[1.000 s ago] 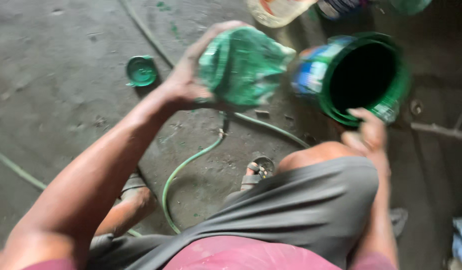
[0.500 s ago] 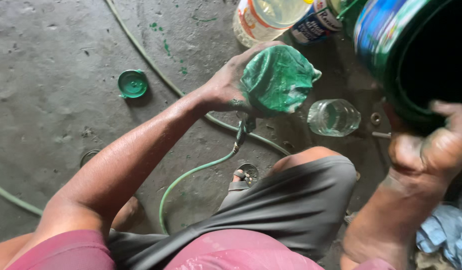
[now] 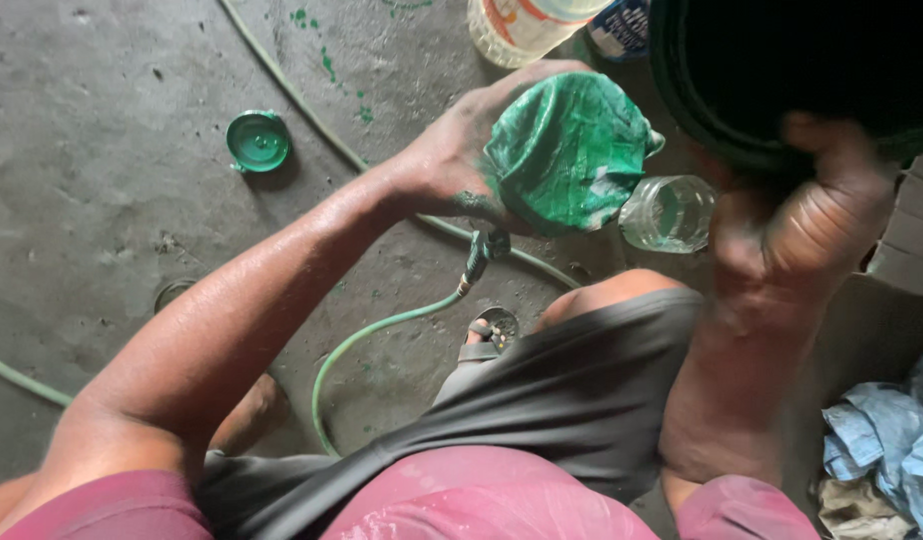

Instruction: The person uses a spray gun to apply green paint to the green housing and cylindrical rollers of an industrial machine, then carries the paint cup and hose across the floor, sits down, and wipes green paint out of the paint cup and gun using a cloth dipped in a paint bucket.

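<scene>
My left hand (image 3: 450,165) is closed on a crumpled green-stained cloth (image 3: 570,152), held above the concrete floor. My right hand (image 3: 804,215) grips the rim of a dark green bucket (image 3: 782,70), raised close to the camera at the upper right, its inside black. A small clear glass jar (image 3: 670,212) sits on the floor between the two hands, just below the cloth. My knees in grey shorts fill the lower middle.
A green round lid (image 3: 258,141) lies on the floor at the left. A thin green hose (image 3: 367,335) curves past my sandalled foot (image 3: 487,337). A large plastic bottle (image 3: 522,25) stands at the top. Blue rags (image 3: 882,440) lie at the lower right.
The bucket has come up and closer to the camera, now showing mostly its dark inside. My left hand with the cloth has stayed near the jar.
</scene>
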